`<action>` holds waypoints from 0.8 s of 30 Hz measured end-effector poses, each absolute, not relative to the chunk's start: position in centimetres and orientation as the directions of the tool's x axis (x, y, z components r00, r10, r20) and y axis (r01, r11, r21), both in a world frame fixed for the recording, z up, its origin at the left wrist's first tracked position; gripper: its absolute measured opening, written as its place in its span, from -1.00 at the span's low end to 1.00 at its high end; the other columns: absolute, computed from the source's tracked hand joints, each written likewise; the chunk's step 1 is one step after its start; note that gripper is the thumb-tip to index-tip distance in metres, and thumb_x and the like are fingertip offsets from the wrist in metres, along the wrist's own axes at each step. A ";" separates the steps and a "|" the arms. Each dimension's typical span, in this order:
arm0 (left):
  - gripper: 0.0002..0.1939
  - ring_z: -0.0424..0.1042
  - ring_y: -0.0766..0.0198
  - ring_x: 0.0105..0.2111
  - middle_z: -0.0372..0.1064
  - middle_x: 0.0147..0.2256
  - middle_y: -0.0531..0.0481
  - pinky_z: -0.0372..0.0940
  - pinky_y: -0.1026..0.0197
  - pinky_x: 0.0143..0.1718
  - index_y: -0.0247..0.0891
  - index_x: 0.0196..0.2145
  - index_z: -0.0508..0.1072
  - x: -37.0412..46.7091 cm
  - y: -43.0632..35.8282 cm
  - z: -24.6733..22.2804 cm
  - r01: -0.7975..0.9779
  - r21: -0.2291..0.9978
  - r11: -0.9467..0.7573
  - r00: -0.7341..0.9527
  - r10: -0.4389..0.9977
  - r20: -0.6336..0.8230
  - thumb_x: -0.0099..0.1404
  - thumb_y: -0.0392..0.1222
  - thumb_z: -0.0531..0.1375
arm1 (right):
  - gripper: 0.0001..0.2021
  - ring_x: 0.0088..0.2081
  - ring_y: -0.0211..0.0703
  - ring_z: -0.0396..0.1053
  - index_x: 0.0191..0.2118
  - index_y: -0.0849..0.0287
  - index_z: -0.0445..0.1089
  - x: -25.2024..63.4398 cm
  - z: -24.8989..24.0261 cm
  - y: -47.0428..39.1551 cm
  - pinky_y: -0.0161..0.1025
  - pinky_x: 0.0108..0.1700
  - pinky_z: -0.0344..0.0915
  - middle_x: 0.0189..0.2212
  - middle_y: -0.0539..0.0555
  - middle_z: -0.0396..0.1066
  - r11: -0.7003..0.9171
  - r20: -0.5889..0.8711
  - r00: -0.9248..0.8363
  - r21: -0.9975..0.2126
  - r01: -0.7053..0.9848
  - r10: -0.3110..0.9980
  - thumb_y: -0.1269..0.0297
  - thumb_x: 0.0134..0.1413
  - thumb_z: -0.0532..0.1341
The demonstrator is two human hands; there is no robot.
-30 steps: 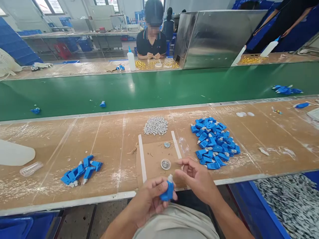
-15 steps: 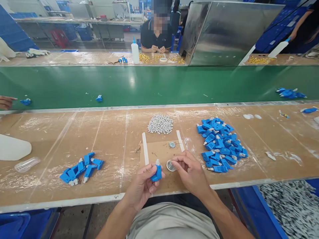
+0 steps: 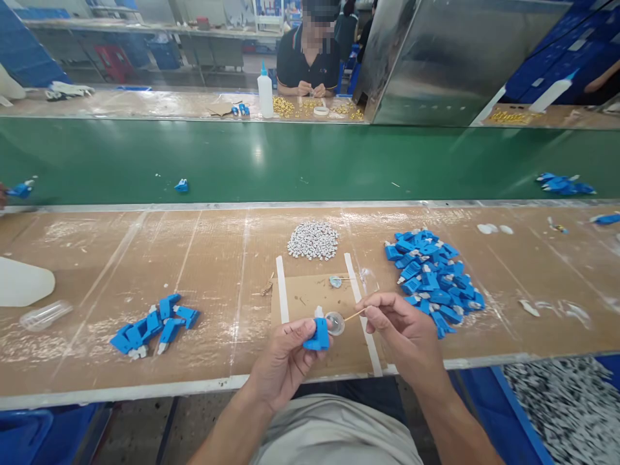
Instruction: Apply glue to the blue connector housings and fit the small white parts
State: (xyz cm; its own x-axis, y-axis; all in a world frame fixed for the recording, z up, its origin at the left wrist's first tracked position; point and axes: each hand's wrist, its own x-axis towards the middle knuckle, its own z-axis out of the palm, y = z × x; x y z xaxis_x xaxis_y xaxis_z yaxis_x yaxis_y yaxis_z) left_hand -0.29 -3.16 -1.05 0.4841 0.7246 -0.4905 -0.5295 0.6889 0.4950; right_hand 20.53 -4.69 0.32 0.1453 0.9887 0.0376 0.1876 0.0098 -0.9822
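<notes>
My left hand (image 3: 285, 358) pinches a blue plastic piece (image 3: 318, 334) with a white tip pointing up. In my right hand (image 3: 404, 329) is a thin wooden stick (image 3: 355, 314), its far end at a small round clear dish (image 3: 335, 323) just right of the blue piece. Both hands are over a cardboard sheet (image 3: 310, 294) edged by white tape strips. Beyond the sheet lies a heap of small grey-white pieces (image 3: 312, 240). A large pile of blue pieces (image 3: 431, 274) is to the right, and a smaller group (image 3: 152, 326) to the left.
A green belt (image 3: 271, 161) crosses behind the table, carrying a few blue pieces (image 3: 564, 183). Past it, a person (image 3: 310, 64) sits by a white bottle (image 3: 265, 93) and gold parts. A clear plastic cup (image 3: 46, 315) lies at left; a blue bin (image 3: 513, 407) stands lower right.
My right hand has moved right, away from the dish, and the stick now shows between its fingers and the dish. My left hand has shifted slightly right with the blue piece.
</notes>
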 end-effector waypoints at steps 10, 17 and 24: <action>-0.72 0.35 0.46 -0.53 0.42 -0.45 -0.09 0.25 0.48 -0.53 -0.45 -0.37 0.57 0.8 -3.5 0.0 -0.496 0.461 0.736 0.553 0.677 -0.486 0.20 -0.10 0.39 | -0.92 -0.24 -0.11 0.42 -0.18 0.05 0.43 18.4 3.3 -5.8 -0.19 -0.22 0.37 -0.25 0.08 0.46 0.213 0.248 0.137 -0.950 0.228 0.959 0.32 0.32 0.19; -0.73 0.30 0.47 -0.54 0.39 -0.46 -0.05 0.25 0.45 -0.51 -0.42 -0.42 0.53 0.7 -3.6 -0.4 -0.497 0.473 0.728 0.561 0.685 -0.464 0.22 -0.10 0.37 | -0.89 -0.16 -0.08 0.43 -0.17 0.03 0.42 18.1 3.1 -5.8 -0.17 -0.16 0.36 -0.26 0.07 0.46 0.236 0.263 0.073 -0.936 0.262 0.962 0.36 0.35 0.15; -0.72 0.31 0.46 -0.53 0.35 -0.48 -0.03 0.22 0.45 -0.51 -0.42 -0.41 0.53 0.5 -3.7 -0.5 -0.493 0.477 0.728 0.566 0.684 -0.459 0.23 -0.10 0.36 | -0.88 -0.13 -0.09 0.43 -0.15 0.02 0.42 18.0 2.5 -6.0 -0.16 -0.06 0.34 -0.24 0.05 0.46 0.216 0.241 0.062 -0.938 0.271 0.968 0.38 0.34 0.16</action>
